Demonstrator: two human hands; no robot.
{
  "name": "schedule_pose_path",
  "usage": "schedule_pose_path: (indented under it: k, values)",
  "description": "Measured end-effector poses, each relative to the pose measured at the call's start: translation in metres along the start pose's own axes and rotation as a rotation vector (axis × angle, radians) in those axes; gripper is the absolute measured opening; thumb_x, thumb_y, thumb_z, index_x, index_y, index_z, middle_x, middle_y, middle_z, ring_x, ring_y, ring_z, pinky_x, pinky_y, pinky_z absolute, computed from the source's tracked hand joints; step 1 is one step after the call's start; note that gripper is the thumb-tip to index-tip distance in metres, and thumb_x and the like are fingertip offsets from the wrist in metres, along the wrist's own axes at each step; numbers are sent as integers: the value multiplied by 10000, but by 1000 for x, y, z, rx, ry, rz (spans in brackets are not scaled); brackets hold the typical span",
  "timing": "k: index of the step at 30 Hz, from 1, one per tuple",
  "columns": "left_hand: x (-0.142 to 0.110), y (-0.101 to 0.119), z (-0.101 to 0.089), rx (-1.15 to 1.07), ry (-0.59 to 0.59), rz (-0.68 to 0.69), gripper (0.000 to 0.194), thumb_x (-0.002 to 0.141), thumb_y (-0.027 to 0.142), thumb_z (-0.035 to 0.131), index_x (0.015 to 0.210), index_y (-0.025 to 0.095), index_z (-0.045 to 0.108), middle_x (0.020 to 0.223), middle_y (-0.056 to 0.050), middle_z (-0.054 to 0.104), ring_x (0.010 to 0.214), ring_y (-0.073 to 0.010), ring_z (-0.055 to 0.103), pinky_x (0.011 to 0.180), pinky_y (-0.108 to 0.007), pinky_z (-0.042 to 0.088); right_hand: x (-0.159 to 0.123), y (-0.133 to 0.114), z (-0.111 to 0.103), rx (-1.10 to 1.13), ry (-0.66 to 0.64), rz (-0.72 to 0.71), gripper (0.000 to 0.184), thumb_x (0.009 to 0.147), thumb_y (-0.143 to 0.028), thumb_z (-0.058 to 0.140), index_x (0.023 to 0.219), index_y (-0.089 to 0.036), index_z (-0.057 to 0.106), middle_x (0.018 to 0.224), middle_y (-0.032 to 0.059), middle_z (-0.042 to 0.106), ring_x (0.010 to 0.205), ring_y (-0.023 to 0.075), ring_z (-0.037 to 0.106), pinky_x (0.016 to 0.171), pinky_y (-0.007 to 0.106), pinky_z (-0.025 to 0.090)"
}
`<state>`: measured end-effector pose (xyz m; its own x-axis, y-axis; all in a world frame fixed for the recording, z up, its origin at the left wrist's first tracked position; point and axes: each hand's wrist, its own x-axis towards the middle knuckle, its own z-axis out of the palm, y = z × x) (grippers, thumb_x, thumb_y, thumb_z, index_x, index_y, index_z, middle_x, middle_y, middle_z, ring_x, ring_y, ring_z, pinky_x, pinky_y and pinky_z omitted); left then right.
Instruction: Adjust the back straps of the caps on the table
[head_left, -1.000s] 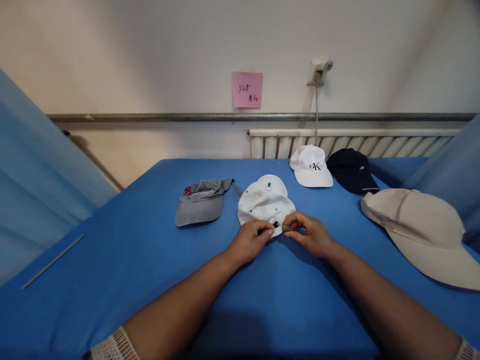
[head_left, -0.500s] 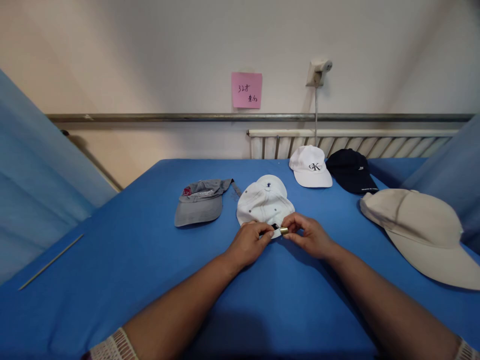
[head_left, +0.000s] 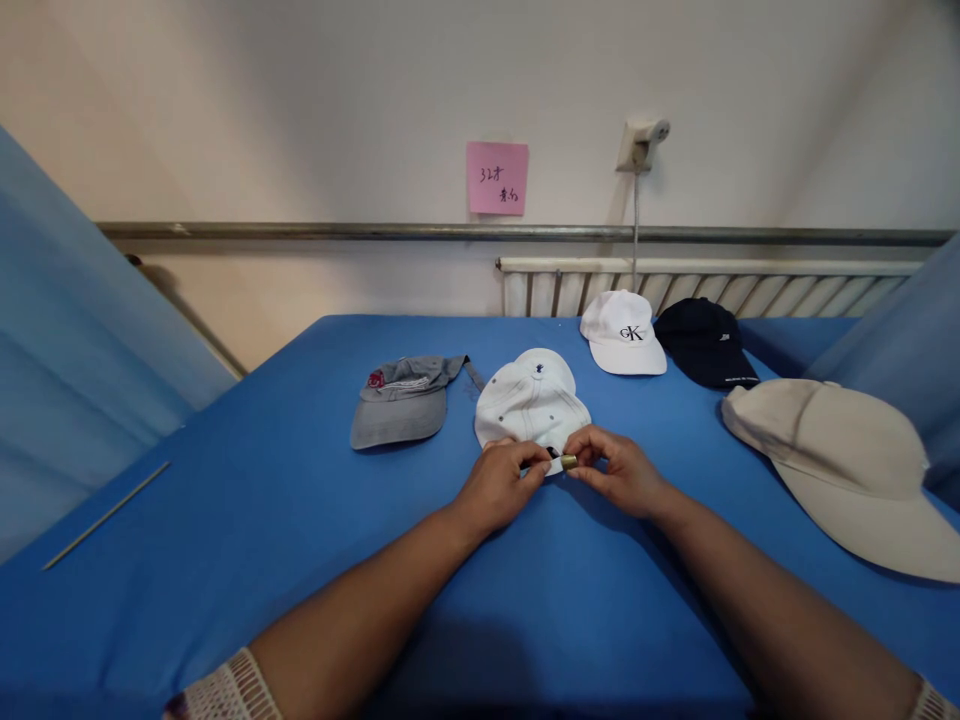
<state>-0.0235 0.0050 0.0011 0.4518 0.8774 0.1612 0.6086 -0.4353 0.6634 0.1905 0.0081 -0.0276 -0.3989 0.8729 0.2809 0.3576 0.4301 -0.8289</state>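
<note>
A white baseball cap (head_left: 531, 404) lies on the blue table (head_left: 262, 520) with its back strap toward me. My left hand (head_left: 499, 484) pinches the white strap at the cap's rear edge. My right hand (head_left: 619, 470) pinches the small brass buckle (head_left: 568, 461) on the same strap. Both hands rest on the table, fingertips almost touching each other.
A grey cap (head_left: 401, 402) lies left of the white one. A white cap with a logo (head_left: 622, 334) and a dark navy cap (head_left: 705, 342) sit at the far edge. A large beige hat (head_left: 840, 460) is on the right. A thin stick (head_left: 105, 515) lies far left.
My hands have closed in slightly along the strap, so less of the white strap shows between them. The caps have not moved.
</note>
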Motion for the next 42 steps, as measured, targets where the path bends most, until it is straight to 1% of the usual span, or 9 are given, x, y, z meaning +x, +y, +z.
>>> schedule_pose_path:
  k: [7,15,19,24,29,33,37,39,42]
  values:
    - [-1,2,-1,32,-7,-4,221,884,271,518,841,220,729,787,2,721,779,-166,590,841,-311,393,-1,1,0,13,-34,-11,139,809,-195,620,945,-219,606,892,14,648,762,146,579,743,299,484]
    - [-1,2,2,31,9,-3,191,891,269,536,918,226,721,836,8,728,812,-168,604,867,-326,387,-1,0,1,25,-14,-1,134,809,-189,620,939,-214,603,848,6,632,742,142,566,731,293,470]
    - [-2,4,1,17,44,-17,170,883,271,556,949,211,700,862,0,727,808,-166,611,814,-305,411,-2,0,1,44,-7,-7,162,803,-190,631,960,-217,605,828,1,630,732,143,566,715,287,469]
    - [-4,8,-1,35,21,11,169,896,270,534,916,212,692,859,-2,722,808,-170,607,720,-275,422,-2,0,1,69,2,-3,181,803,-189,636,979,-222,605,803,-3,628,724,144,563,714,293,472]
    - [-5,8,-1,5,49,6,169,893,280,544,932,214,694,876,-5,723,809,-165,626,713,-265,440,-3,-1,1,95,6,23,185,807,-195,633,987,-221,601,811,2,632,736,149,580,725,304,478]
    - [-4,7,0,-62,72,5,168,889,281,555,949,210,695,902,-7,730,815,-157,649,733,-261,459,-3,-2,2,114,13,34,223,816,-197,624,1033,-222,576,869,15,644,796,164,614,752,319,488]
    - [-4,5,2,-107,110,-1,161,884,281,567,951,206,692,919,-6,735,829,-154,659,749,-258,466,-2,-5,1,7,9,-49,236,830,-166,592,1056,-230,578,951,33,628,848,167,607,783,327,483]
    - [-4,4,3,-127,110,-4,160,885,282,567,950,204,690,915,-3,735,823,-149,661,750,-254,467,-1,-7,1,-74,3,-89,221,831,-137,573,1031,-229,597,945,33,616,840,164,600,777,321,478]
    - [-4,3,3,-133,85,-6,163,887,290,566,946,205,692,906,-1,735,813,-147,661,740,-251,466,0,-7,2,-115,11,-84,201,829,-128,572,999,-229,612,908,24,621,796,155,600,744,304,474]
